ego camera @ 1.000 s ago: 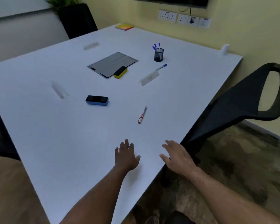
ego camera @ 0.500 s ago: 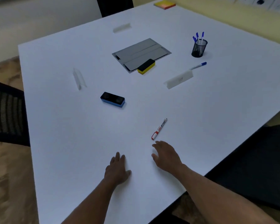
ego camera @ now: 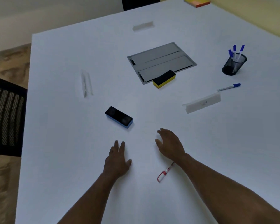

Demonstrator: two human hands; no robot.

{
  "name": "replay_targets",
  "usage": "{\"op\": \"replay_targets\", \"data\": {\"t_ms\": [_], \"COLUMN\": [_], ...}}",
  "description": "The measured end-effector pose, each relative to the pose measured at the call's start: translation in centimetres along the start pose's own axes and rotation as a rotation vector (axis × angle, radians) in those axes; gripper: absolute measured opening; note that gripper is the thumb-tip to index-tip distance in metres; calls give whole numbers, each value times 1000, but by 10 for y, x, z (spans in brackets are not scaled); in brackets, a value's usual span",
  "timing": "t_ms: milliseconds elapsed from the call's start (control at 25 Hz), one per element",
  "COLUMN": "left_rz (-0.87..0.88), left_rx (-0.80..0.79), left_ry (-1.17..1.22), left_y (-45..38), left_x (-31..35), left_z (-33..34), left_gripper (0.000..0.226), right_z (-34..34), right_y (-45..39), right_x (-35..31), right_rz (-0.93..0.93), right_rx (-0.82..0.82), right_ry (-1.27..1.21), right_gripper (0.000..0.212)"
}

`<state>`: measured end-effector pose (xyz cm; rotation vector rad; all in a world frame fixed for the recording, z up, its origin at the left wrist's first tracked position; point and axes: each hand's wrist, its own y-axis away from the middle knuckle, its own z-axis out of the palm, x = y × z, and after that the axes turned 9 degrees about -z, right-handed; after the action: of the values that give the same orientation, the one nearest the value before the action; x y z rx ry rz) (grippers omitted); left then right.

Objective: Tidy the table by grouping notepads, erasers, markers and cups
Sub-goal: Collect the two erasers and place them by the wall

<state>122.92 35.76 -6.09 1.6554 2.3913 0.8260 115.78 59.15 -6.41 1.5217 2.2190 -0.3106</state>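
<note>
erasers: 2. Black-and-blue block eraser point(ego camera: 119, 116) sits mid-desk, just beyond both hands; black-and-yellow block eraser point(ego camera: 164, 78) lies on the near edge of the grey metal cable hatch point(ego camera: 160, 59).
markers: 2 loose. Red-capped white marker point(ego camera: 164, 172) lies near the front, partly under the right forearm; blue-capped white marker point(ego camera: 229, 87) lies far right.
cups: 1. Black mesh pen cup point(ego camera: 234, 64), upright, far right, holding 3 blue-capped pens point(ego camera: 236, 51).
notepads: 1. Yellow-and-orange sticky notepad point(ego camera: 197, 1) at the far edge.
left hand point(ego camera: 117, 158): flat on the white desk point(ego camera: 63, 143), fingers straight, holds nothing.
right hand point(ego camera: 170, 145): fingers spread and relaxed, holds nothing, near the blue eraser.
other: 3 clear acrylic name stands point(ego camera: 203, 103), scattered; black mesh chair point(ego camera: 5, 113) at the left.
</note>
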Motion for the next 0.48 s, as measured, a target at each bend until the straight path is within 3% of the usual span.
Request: {"op": "replay_targets", "data": {"t_ms": [160, 360, 480], "left_rz": [-35, -367, -523], "left_rx": [129, 342, 372], "left_ry": [81, 433, 485], "left_y": [-60, -123, -150], "left_x": [19, 68, 84], "left_z": [-25, -44, -43], "left_gripper": [102, 121, 111], "right_z": [-14, -36, -40], "right_y": [-89, -224, -297], "right_x": [25, 47, 61], "right_rz": [91, 597, 732], "right_rx": [36, 258, 356], "right_ry": [-83, -612, -604], "right_gripper": [55, 83, 94]}}
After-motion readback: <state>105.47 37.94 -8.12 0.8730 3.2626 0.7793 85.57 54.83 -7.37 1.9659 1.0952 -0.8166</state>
